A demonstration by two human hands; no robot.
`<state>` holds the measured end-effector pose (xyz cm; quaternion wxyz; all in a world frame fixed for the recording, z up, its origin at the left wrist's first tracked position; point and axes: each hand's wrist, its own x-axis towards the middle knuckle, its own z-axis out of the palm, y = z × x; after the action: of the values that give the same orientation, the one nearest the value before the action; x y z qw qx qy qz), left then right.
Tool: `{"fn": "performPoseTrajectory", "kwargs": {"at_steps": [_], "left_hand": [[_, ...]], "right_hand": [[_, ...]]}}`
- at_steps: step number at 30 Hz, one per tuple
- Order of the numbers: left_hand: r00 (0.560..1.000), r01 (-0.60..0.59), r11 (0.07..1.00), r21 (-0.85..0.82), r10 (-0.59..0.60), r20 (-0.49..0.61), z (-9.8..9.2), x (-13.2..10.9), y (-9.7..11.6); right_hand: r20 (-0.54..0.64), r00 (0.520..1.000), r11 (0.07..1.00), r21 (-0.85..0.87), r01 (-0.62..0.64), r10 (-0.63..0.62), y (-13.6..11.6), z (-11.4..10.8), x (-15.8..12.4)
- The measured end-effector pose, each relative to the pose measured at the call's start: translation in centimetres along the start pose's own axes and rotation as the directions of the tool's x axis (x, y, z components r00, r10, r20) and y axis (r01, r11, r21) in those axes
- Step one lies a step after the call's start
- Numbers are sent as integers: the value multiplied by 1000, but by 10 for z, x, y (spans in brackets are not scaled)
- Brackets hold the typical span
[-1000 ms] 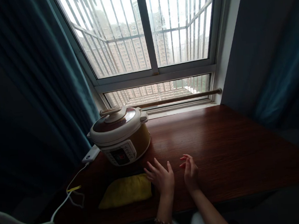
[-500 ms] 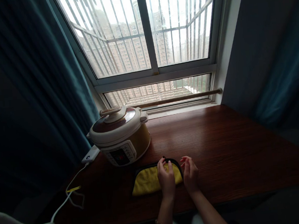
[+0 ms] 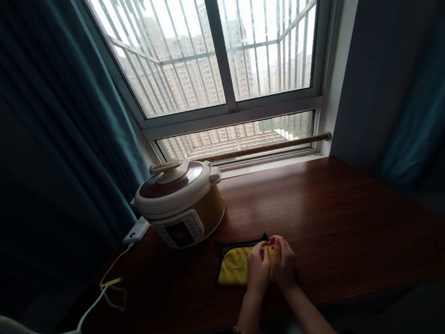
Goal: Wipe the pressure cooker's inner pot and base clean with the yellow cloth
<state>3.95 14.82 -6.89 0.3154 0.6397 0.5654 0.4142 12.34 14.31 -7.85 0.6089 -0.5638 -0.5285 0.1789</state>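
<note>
A yellow cloth with a black border [image 3: 234, 267] lies folded on the table, close to its front edge. My left hand [image 3: 258, 266] rests over the right part of the cloth with its fingers curled onto it. Beside it, my right hand [image 3: 284, 261] has its bent fingers closed on the cloth's right end. The fingertips of both hands almost meet near the cloth's far right corner. Both hands cover that end of the cloth, so the exact fold under them is hidden. A beaded bracelet circles my left wrist.
A white and gold electric cooker [image 3: 181, 205] with a lid stands behind and left of the cloth. A white power strip [image 3: 137, 231] and its cable [image 3: 90, 309] lie at the left. Beyond the brown wooden table [image 3: 330, 219] is a barred window; a blue curtain [image 3: 96, 121] hangs left.
The cloth's left edge has shifted right, and the cloth now spans less width. My left hand has moved right towards my right hand, whose fingers have closed on the cloth.
</note>
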Motion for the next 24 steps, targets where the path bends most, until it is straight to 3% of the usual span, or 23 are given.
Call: {"fn": "performPoseTrajectory", "kwargs": {"at_steps": [4, 6, 9, 12, 18, 22, 24], "left_hand": [[971, 45, 937, 347, 41, -236, -11, -1, -1], [963, 125, 847, 516, 23, -270, -16, -2, -3], [967, 186, 755, 629, -29, -252, -18, -4, -3], [979, 159, 736, 658, -33, -200, -16, -5, -1], [998, 11, 802, 598, 26, -54, -12, -7, 3], [998, -40, 878, 477, 57, -21, -7, -8, 2], [997, -49, 928, 370, 67, -37, -8, -7, 1]], "right_hand": [[19, 1000, 998, -62, 7, -6, 2, 2, 1], [71, 997, 988, -157, -8, 19, 3, 5, 1], [111, 989, 916, -398, -46, 97, 4, 9, 1], [80, 989, 822, -567, -60, 128, 4, 9, 3], [-91, 987, 712, -684, -157, 131, 9, -5, 13], [-129, 968, 701, -670, -244, 214, 12, -17, 17], [-139, 959, 740, -612, -278, 246, 15, -20, 17]]}}
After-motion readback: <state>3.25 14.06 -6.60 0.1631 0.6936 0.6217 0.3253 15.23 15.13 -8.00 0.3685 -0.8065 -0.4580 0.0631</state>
